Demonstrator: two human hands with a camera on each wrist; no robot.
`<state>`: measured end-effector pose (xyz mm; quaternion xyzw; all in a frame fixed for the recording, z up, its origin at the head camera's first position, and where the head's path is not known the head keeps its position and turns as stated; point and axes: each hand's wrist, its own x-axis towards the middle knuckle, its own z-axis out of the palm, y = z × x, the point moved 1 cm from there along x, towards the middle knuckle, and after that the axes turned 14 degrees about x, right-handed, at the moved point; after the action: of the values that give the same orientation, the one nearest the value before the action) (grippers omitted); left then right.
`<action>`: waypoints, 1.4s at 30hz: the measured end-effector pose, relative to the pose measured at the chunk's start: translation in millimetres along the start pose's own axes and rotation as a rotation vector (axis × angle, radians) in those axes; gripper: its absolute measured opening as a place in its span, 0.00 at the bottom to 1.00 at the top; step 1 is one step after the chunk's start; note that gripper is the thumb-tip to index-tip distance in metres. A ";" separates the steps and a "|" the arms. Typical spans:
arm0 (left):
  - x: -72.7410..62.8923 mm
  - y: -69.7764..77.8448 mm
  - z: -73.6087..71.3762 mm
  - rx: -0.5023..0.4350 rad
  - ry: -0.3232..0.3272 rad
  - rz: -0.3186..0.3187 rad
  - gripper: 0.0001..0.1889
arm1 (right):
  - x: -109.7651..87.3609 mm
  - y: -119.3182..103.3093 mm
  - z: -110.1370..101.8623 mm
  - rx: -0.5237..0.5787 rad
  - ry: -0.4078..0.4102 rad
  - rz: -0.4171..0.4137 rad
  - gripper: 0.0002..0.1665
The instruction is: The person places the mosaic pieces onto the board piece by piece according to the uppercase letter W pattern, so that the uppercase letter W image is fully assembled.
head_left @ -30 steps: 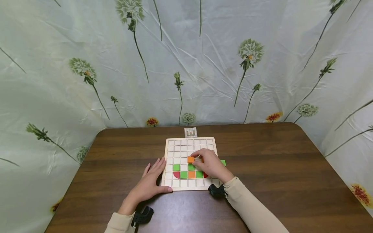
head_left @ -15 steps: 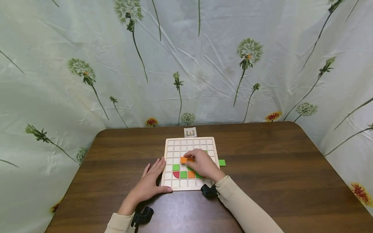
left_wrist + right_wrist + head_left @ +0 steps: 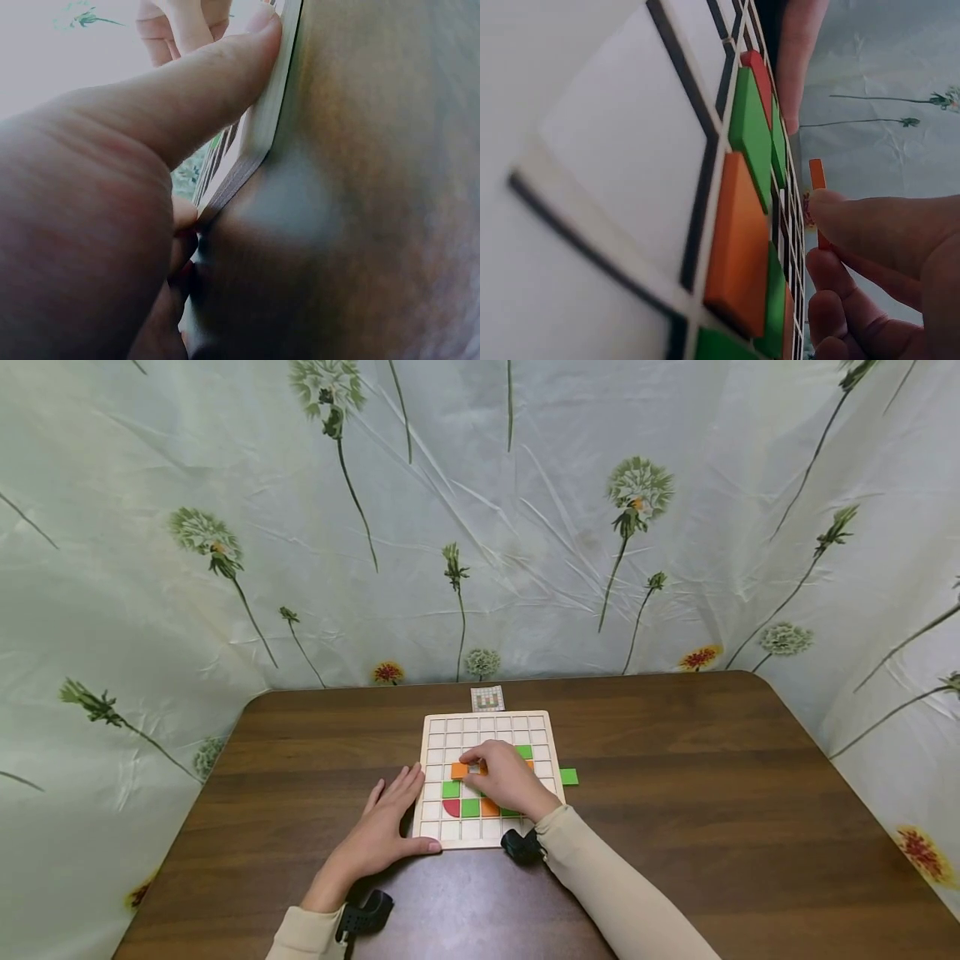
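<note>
A pale wooden grid board (image 3: 433, 835) lies on the table with several coloured tiles in its cells. My right hand (image 3: 506, 777) is over the middle of the board and pinches a thin orange square tile (image 3: 459, 771) between thumb and fingers. That orange tile (image 3: 817, 174) stands on edge to the camera and apart from the grid in the right wrist view. Fingers straight, my left hand (image 3: 386, 831) rests along the board's left edge, its thumb on the near left corner. In the left wrist view the thumb (image 3: 225, 75) lies on the board's rim.
Seated in the grid are a red rounded tile (image 3: 451, 808), green tiles (image 3: 451, 789) and an orange tile (image 3: 490, 808); my right hand hides others. A loose green tile (image 3: 569, 777) lies at the board's right edge. A patterned card (image 3: 487, 699) lies beyond the board.
My right hand has moved left across the board with the orange tile, uncovering green and orange tiles on the right side. The left hand has stayed at the edge.
</note>
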<state>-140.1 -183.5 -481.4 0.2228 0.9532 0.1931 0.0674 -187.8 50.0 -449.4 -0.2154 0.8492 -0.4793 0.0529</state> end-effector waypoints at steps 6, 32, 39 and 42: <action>0.5 -1.0 -0.8 0.000 0.005 -0.001 0.60 | 7.2 0.7 3.8 -0.027 -0.012 0.001 0.15; -0.4 0.3 -1.1 -0.001 0.006 0.003 0.60 | 17.7 -2.3 10.8 -0.117 -0.033 0.008 0.15; -0.5 1.8 -2.1 -0.004 0.011 0.006 0.60 | 17.7 -3.2 9.2 -0.103 -0.036 0.006 0.15; -0.7 2.0 -2.1 -0.006 0.010 0.007 0.60 | 17.2 -2.7 8.7 -0.105 -0.034 0.001 0.15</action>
<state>-139.2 -182.9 -478.6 0.2252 0.9521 0.1971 0.0623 -199.9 34.7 -449.7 -0.2257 0.8723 -0.4302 0.0559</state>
